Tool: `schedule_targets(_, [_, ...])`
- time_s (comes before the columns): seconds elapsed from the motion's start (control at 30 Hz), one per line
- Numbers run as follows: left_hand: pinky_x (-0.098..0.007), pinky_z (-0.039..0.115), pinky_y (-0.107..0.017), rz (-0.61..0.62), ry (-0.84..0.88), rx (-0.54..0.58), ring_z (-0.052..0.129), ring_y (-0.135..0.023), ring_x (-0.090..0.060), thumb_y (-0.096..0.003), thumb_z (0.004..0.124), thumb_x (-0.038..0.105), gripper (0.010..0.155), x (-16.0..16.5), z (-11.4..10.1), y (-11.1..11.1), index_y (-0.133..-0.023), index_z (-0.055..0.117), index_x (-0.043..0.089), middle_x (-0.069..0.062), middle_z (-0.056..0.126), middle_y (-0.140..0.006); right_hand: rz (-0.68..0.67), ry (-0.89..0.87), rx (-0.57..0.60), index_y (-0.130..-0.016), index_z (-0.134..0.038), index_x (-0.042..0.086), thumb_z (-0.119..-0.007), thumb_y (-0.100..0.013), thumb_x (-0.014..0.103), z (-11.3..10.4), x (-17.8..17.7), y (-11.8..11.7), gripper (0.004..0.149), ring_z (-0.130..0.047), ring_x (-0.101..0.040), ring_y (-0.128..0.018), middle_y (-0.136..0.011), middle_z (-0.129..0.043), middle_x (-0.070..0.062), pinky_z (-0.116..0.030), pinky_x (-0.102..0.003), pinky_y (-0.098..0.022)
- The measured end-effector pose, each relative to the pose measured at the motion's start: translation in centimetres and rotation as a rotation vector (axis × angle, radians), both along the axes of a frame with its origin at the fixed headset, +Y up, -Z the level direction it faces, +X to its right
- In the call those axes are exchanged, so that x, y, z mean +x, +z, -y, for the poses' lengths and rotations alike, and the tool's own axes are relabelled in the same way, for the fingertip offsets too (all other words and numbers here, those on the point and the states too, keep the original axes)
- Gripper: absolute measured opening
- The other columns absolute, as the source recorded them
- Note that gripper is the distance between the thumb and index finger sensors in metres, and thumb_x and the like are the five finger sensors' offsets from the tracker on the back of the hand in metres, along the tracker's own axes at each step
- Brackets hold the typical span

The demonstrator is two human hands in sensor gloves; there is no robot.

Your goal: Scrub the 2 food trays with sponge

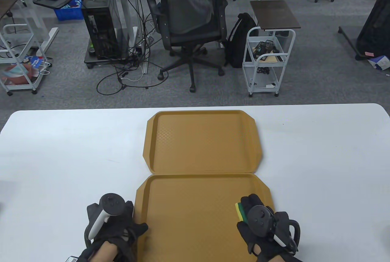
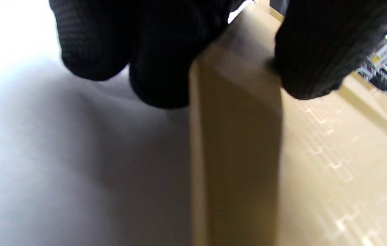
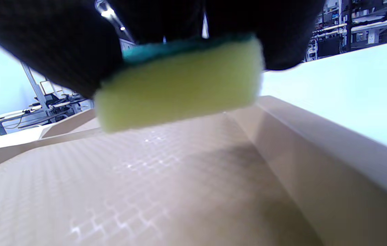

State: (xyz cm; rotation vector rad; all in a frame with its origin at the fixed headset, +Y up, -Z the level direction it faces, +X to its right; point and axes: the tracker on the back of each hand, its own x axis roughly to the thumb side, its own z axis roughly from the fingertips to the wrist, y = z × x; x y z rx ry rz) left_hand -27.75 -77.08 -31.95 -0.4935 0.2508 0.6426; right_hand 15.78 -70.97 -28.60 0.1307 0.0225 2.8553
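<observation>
Two tan food trays lie end to end on the white table: the far tray and the near tray. My right hand grips a yellow and green sponge over the near tray's right side, beside its right rim. In the right wrist view the sponge sits just above the tray floor, green side up under my fingers. My left hand holds the near tray's left rim, thumb inside the tray, fingers outside on the table.
The white table extends left and right of the trays. Beyond its far edge stand an office chair, a white cart, a backpack and a computer tower on the carpet.
</observation>
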Motion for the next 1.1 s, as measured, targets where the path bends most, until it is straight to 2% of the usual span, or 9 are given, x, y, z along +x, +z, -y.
schedule_targets(0.07, [-0.043, 0.089, -0.042, -0.036, 0.104, -0.014, 0.104, -0.039, -0.018, -0.0368, 0.097, 0.054, 0.094, -0.6, -0.1, -0.1, -0.109, 0.051, 0.016, 0.004, 0.099, -0.066, -0.001, -0.006, 0.009, -0.106, -0.059, 0.021, -0.092, -0.044, 0.043, -0.3, 0.2, 0.1, 0.074, -0.081, -0.042, -0.079, -0.113, -0.052, -0.013, -0.074, -0.057, -0.062])
schedule_targets(0.2, [-0.043, 0.086, -0.043, -0.019, 0.225, -0.026, 0.099, -0.038, -0.016, -0.0365, 0.099, 0.053, 0.079, -0.5, -0.4, -0.2, -0.102, 0.066, 0.022, 0.007, 0.095, -0.064, 0.0, -0.018, 0.021, -0.106, -0.059, 0.021, -0.092, -0.044, 0.043, -0.7, 0.5, 0.1, 0.073, -0.081, -0.042, -0.079, -0.113, -0.052, -0.013, -0.074, -0.057, -0.063])
schedule_targets(0.3, [-0.045, 0.083, -0.05, -0.003, 0.269, 0.022, 0.096, -0.051, -0.018, -0.0384, 0.097, 0.049, 0.076, -0.2, -0.9, -0.2, -0.1, 0.061, 0.024, 0.004, 0.087, -0.075, 0.0, -0.028, 0.029, -0.106, -0.06, 0.021, -0.092, -0.044, 0.043, -0.9, 0.7, 0.2, 0.073, -0.08, -0.042, -0.079, -0.113, -0.052, -0.013, -0.074, -0.057, -0.063])
schedule_targets(0.4, [-0.045, 0.086, -0.051, -0.04, 0.471, 0.004, 0.098, -0.073, -0.031, -0.0433, 0.092, 0.045, 0.071, 0.0, -0.9, 0.0, -0.101, 0.054, 0.026, -0.007, 0.074, -0.098, 0.0, -0.04, 0.039, -0.106, -0.06, 0.021, -0.091, -0.044, 0.043, -1.2, 0.9, 0.3, 0.073, -0.08, -0.042, -0.079, -0.113, -0.053, -0.013, -0.074, -0.057, -0.063])
schedule_targets(0.53, [-0.033, 0.099, -0.033, -0.041, 0.489, 0.059, 0.117, -0.057, -0.024, -0.0459, 0.088, 0.044, 0.068, 0.1, -1.3, 0.1, -0.102, 0.054, 0.026, 0.0, 0.087, -0.093, 0.0, -0.061, 0.053, -0.106, -0.06, 0.021, -0.091, -0.044, 0.043, -1.5, 1.2, 0.5, 0.073, -0.08, -0.042, -0.079, -0.113, -0.053, -0.013, -0.074, -0.057, -0.062])
schedule_targets(0.63, [-0.03, 0.1, -0.028, -0.18, 0.59, 0.065, 0.118, -0.05, -0.025, -0.0445, 0.091, 0.047, 0.066, -0.2, -1.2, 0.9, -0.103, 0.063, 0.036, 0.004, 0.093, -0.091, -0.001, -0.076, 0.068, -0.106, -0.06, 0.021, -0.091, -0.044, 0.043, -2.0, 1.5, 0.7, 0.073, -0.08, -0.042, -0.079, -0.113, -0.053, -0.013, -0.074, -0.057, -0.063])
schedule_targets(0.67, [-0.032, 0.099, -0.029, -0.241, 0.676, 0.036, 0.117, -0.05, -0.027, -0.0438, 0.094, 0.047, 0.066, -0.1, -1.2, 1.1, -0.103, 0.067, 0.038, 0.004, 0.094, -0.091, -0.001, -0.082, 0.073, -0.106, -0.06, 0.021, -0.091, -0.044, 0.043, -2.2, 1.7, 0.8, 0.072, -0.08, -0.042, -0.079, -0.113, -0.053, -0.013, -0.074, -0.057, -0.063])
schedule_targets(0.83, [-0.033, 0.098, -0.03, -0.278, 0.74, 0.006, 0.116, -0.052, -0.029, -0.0438, 0.096, 0.048, 0.063, -0.2, -1.5, 1.1, -0.101, 0.075, 0.034, 0.001, 0.096, -0.09, 0.001, -0.131, 0.091, -0.106, -0.061, 0.021, -0.091, -0.044, 0.042, -3.0, 2.4, 1.1, 0.072, -0.08, -0.042, -0.08, -0.113, -0.053, -0.013, -0.074, -0.057, -0.063])
schedule_targets(1.1, [-0.033, 0.098, -0.031, -0.344, 0.806, 0.058, 0.115, -0.053, -0.029, -0.0443, 0.096, 0.049, 0.062, -1.8, -4.1, -0.6, -0.101, 0.075, 0.034, 0.001, 0.095, -0.091, -0.003, -0.176, 0.109, -0.106, -0.062, 0.021, -0.091, -0.044, 0.042, -3.6, 3.0, 1.2, 0.071, -0.08, -0.042, -0.08, -0.113, -0.054, -0.013, -0.074, -0.057, -0.062])
